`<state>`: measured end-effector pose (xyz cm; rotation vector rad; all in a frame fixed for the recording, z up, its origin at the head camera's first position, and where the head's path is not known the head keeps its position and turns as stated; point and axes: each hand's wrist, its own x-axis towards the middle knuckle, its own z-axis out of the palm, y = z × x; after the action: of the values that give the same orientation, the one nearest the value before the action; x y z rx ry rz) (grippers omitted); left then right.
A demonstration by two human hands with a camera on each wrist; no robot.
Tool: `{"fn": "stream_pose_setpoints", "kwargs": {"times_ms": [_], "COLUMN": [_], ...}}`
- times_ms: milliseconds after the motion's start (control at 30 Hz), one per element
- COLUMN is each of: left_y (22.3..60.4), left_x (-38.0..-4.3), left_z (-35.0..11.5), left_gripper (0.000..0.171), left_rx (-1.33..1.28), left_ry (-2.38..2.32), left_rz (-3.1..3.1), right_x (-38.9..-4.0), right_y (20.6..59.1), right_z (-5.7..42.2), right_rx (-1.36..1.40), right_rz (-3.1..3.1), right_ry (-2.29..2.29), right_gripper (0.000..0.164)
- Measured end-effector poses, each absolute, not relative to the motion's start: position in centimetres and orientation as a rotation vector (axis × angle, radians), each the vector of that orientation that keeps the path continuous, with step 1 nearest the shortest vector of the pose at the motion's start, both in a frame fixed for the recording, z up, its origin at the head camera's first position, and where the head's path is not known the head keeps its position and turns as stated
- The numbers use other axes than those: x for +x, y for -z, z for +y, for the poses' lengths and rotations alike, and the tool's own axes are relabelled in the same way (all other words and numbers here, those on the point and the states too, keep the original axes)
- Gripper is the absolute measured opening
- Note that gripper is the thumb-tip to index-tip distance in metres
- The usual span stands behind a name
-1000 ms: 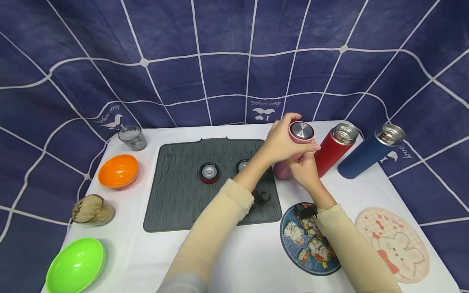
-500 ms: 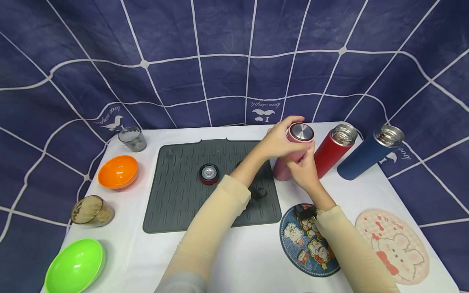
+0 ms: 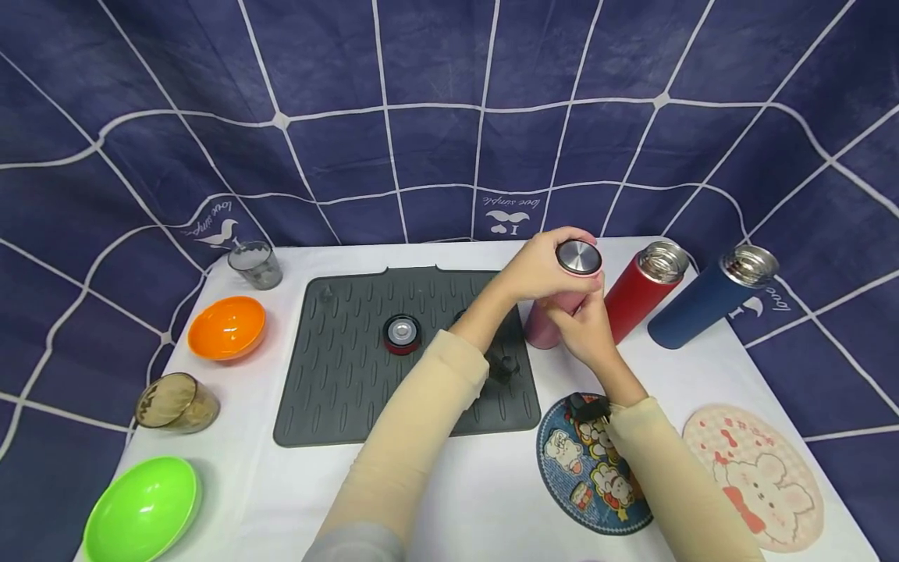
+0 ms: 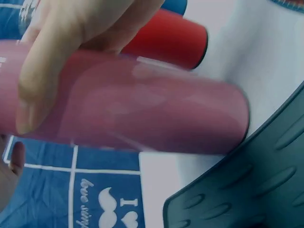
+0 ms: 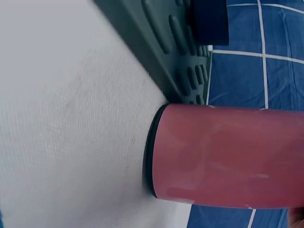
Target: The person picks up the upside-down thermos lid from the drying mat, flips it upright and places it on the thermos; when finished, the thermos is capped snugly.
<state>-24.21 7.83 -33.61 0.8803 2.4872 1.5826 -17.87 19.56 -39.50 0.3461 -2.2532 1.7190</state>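
Pink bottle (image 3: 542, 329) stands just right of grey mat (image 3: 330, 390) — your left hand (image 3: 539, 269) curled round top, right hand (image 3: 584, 324) gripping body below. Uneven force could skid base into mat edge or tip bottle onto red bottle (image 3: 632, 300), farther right of mat.

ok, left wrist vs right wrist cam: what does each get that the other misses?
Left wrist only: the right hand with its thumb across the pink bottle, the red bottle, a bit of blue bottle, and the moustache print.

Right wrist only: a dark block at the top edge, too cropped to identify.

Both: the pink bottle's lower end, ribbed mat, white cloth and blue curtain.
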Motion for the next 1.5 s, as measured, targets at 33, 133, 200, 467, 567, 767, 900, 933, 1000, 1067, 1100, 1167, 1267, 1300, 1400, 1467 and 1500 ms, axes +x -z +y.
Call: {"fn": "stream_pose_setpoints", "kwargs": {"times_ms": [33, 133, 200, 467, 567, 767, 900, 933, 1000, 1067, 1100, 1167, 1267, 1300, 1400, 1467, 1500], "left_y": [33.6, 33.6, 33.7, 34.4, 34.6, 34.0, 33.6, 33.6, 33.6, 33.8, 33.9, 34.2, 34.5, 34.6, 34.6, 34.5, 34.5], "left_x": [-24.4, -24.0, -23.4, -21.0, -20.9, -22.3, -23.4, -23.6, -23.5, -23.1, -22.8, -22.1, -21.4, -21.3, -21.2, -21.4, -21.5], "left_z": [7.7, 7.9, 8.4, 11.1, 11.3, 9.9, 8.8, 8.7, 8.6, 8.9, 9.2, 9.8, 10.7, 11.0, 11.3, 11.1, 11.0], "left_gripper": [0.058, 0.071, 0.081, 0.076, 0.066, 0.055, 0.054, 0.054, 0.054, 0.061, 0.066, 0.076, 0.082, 0.079, 0.065, 0.057, 0.055], "left_rx": [0.899, 0.882, 0.833, 0.550, 0.539, 0.774, 0.872, 0.879, 0.876, 0.836, 0.799, 0.714, 0.608, 0.586, 0.578, 0.587, 0.607], "left_ry": [-1.560, -1.488, -1.478, -1.643, -1.611, -1.451, -1.382, -1.379, -1.398, -1.468, -1.514, -1.620, -1.730, -1.742, -1.713, -1.670, -1.641], "left_rz": [2.478, 2.582, 2.693, 3.043, 3.121, 3.011, 2.848, 2.821, 2.800, 2.807, 2.827, 2.863, 2.940, 2.967, 3.030, 3.030, 3.020], "right_x": [-17.9, -17.8, -17.7, -17.4, -17.2, -17.4, -17.8, -17.8, -18.1, -18.4, -18.6, -19.0, -19.3, -19.3, -19.3, -19.3, -19.3], "right_y": [39.5, 39.4, 39.4, 39.5, 39.5, 39.5, 39.7, 39.8, 40.2, 41.0, 41.4, 42.1, 42.6, 42.6, 42.5, 42.5, 42.5], "right_z": [19.5, 19.6, 19.7, 19.3, 18.9, 18.6, 18.5, 18.5, 18.6, 19.0, 19.2, 19.7, 20.0, 20.0, 20.2, 20.3, 20.3], "right_rx": [0.350, 0.348, 0.337, 0.254, 0.176, 0.224, 0.304, 0.307, 0.315, 0.284, 0.264, 0.235, 0.179, 0.175, 0.159, 0.168, 0.176], "right_rz": [-2.253, -2.263, -2.265, -2.209, -2.232, -2.206, -2.147, -2.142, -2.132, -2.149, -2.165, -2.190, -2.239, -2.247, -2.266, -2.270, -2.274], "right_ry": [-1.731, -1.681, -1.630, -1.546, -1.474, -1.540, -1.623, -1.625, -1.647, -1.633, -1.614, -1.568, -1.433, -1.397, -1.334, -1.350, -1.368], "right_gripper": [0.069, 0.065, 0.063, 0.056, 0.057, 0.055, 0.067, 0.068, 0.070, 0.069, 0.067, 0.060, 0.052, 0.050, 0.050, 0.052, 0.053]}}
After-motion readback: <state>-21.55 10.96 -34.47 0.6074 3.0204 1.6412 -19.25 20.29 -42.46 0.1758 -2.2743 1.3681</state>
